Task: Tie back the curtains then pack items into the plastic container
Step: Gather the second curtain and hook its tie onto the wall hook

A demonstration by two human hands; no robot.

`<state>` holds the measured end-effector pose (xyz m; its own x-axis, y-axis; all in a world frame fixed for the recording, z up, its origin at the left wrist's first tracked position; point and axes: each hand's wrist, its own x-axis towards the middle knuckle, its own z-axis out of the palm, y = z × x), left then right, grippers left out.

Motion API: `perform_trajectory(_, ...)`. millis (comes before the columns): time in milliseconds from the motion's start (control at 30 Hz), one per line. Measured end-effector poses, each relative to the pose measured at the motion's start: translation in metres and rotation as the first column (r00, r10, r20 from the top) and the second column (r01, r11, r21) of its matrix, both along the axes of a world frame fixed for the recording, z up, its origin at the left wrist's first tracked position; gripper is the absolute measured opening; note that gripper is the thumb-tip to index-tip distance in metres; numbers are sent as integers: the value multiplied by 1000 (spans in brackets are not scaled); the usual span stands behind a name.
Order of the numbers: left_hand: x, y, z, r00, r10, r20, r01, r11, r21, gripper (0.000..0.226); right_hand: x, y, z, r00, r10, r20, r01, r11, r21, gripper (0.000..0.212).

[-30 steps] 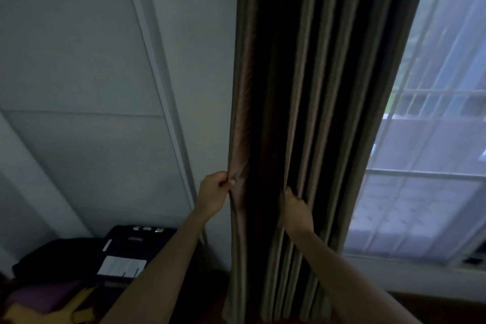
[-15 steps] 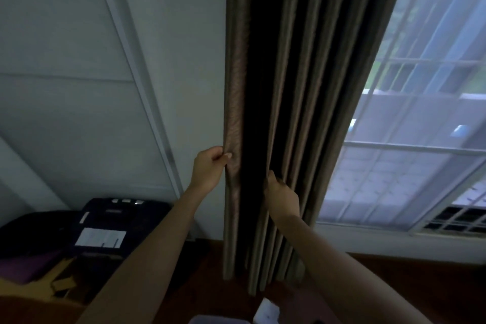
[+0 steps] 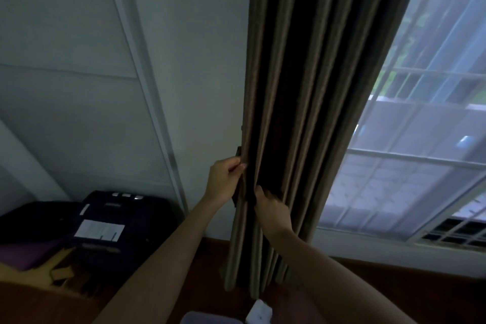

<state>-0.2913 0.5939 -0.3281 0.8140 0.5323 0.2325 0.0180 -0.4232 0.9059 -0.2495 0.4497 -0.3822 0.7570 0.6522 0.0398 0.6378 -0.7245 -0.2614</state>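
Note:
A dark brown curtain (image 3: 310, 102) hangs gathered in folds beside the window, reaching down to the floor. My left hand (image 3: 223, 181) pinches the curtain's left edge, where a dark strap-like piece (image 3: 238, 151) shows just behind the fabric. My right hand (image 3: 271, 208) grips folds of the curtain a little lower and to the right; its fingertips are buried in the cloth. At the bottom edge, the rim of a pale plastic container (image 3: 207, 318) shows on the floor.
A window (image 3: 415, 166) with white bars fills the right side. A white wall (image 3: 157, 87) with a vertical strip stands left. A dark suitcase (image 3: 110, 229) with a white label lies at lower left among purple and yellow items. A small white object (image 3: 259, 312) lies by the container.
The view tilted down, revealing floor and container. Both hands slid closer together on the curtain, the left one now at the dark strap behind the edge.

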Motion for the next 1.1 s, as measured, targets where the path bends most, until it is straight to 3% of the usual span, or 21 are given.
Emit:
perform_trajectory(233,-10,-5,1,999,32,-16,-33,997,-73,24,-11,18,3,999,19,28,-20,1000,10,50)
perform_trajectory(367,-23,-14,6,999,-26,-42,21,994,-106,4,-18,19,-6,999,34,9,-35,999,24,51)
perform_trajectory(500,-25,-15,2,1000,-14,5,13,999,51,19,-21,21,-5,992,111,-64,-110,994,12,60)
perform_trajectory(567,-25,-6,2,999,17,31,-19,998,58,18,-18,16,4,991,137,-11,-137,991,-6,56)
perform_trajectory(667,-26,15,2,999,12,30,-13,1000,9,23,-6,3,35,957,47,287,-107,974,198,44)
perform_trajectory(800,-26,44,-5,999,2,-36,-4,999,-39,40,26,6,109,829,-249,501,-125,791,599,40)
perform_trajectory(867,-25,50,-11,999,13,-46,-17,997,-77,31,41,10,142,825,-297,482,-175,675,716,43)
perform_trajectory(933,-22,54,-15,999,29,-38,-32,996,-83,25,50,13,156,886,-228,405,-197,604,772,56)
perform_trajectory(1033,-19,56,-17,999,12,-36,-16,993,-118,8,52,16,144,966,-147,213,-80,613,786,76)
perform_trajectory(1100,-18,57,-16,1000,-9,-25,5,986,-167,10,49,18,120,986,-142,84,28,646,763,72)
